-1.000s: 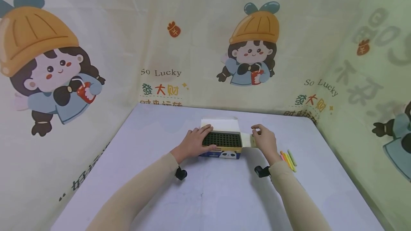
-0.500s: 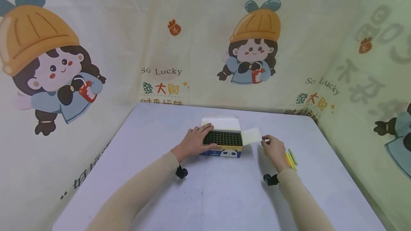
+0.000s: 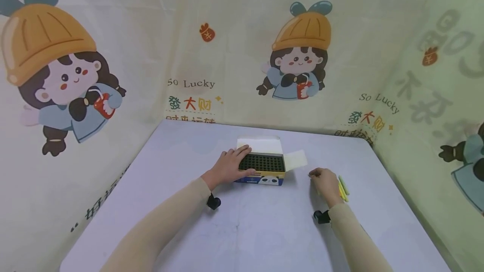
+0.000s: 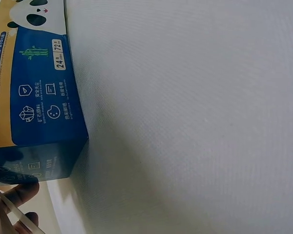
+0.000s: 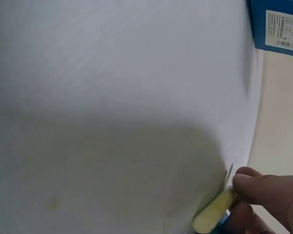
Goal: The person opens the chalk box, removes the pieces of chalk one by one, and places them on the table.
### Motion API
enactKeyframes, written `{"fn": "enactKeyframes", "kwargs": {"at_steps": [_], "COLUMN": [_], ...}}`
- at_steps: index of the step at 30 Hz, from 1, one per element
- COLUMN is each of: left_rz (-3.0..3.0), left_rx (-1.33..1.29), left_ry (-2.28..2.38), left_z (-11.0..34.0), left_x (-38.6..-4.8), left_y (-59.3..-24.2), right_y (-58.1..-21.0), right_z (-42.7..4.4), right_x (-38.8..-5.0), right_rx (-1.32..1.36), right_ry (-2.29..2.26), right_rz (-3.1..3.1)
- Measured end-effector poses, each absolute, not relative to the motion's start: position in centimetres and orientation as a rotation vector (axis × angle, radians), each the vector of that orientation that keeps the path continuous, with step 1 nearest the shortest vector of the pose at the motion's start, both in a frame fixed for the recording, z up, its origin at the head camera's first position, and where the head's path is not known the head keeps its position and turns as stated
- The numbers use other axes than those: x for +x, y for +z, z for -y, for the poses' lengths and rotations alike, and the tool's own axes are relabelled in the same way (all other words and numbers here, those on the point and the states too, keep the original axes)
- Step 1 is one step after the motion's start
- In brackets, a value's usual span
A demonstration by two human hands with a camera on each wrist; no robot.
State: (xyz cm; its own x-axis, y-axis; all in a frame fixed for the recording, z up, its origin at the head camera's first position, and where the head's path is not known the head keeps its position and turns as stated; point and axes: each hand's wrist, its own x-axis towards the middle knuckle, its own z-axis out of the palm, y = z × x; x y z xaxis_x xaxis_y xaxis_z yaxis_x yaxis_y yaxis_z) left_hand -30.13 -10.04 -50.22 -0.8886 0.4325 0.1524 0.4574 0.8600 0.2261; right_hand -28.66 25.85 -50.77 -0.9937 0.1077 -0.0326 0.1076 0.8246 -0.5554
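Note:
A blue and yellow chalk box (image 3: 264,179) with a panda print stands at mid-table, its white lid (image 3: 259,144) folded back and a pale side flap (image 3: 295,160) out to the right. Inside sits a black holder (image 3: 262,163) full of round holes. My left hand (image 3: 228,167) grips the box's left end, thumb along the front edge and fingers over the far side. Right of the flap, my right hand (image 3: 325,184) pinches a yellow chalk stick (image 5: 215,212) low over the table. A bluish patch beneath that stick is unclear in the right wrist view.
Several chalk sticks (image 3: 343,188), yellow and green, lie to the right of my right hand, partly covered by it. The pale table (image 3: 234,230) is backed by a printed cloth (image 3: 242,53) on the sides and rear.
My right hand has moved from beside the box's flap to the right and toward me. The flap now lies spread outward. My left hand stays on the box.

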Motion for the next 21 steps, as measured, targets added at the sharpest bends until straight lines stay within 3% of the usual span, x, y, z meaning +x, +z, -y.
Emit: {"fn": "enactKeyframes", "kwargs": {"at_steps": [11,21], "left_rz": [3.045,3.023], "left_rx": [-0.688,-0.731], "left_ry": [-0.266,-0.132], "left_z": [9.5,10.2], "left_x": [-30.2,-31.1], "left_y": [-49.2,-46.6], "right_y": [-50.5,-46.1], "right_z": [-27.0,-26.0], "right_x": [-29.3,-30.7], "right_rx": [-0.056,0.229], "right_ry": [0.912,0.627], "right_rz": [2.974,2.828]}}
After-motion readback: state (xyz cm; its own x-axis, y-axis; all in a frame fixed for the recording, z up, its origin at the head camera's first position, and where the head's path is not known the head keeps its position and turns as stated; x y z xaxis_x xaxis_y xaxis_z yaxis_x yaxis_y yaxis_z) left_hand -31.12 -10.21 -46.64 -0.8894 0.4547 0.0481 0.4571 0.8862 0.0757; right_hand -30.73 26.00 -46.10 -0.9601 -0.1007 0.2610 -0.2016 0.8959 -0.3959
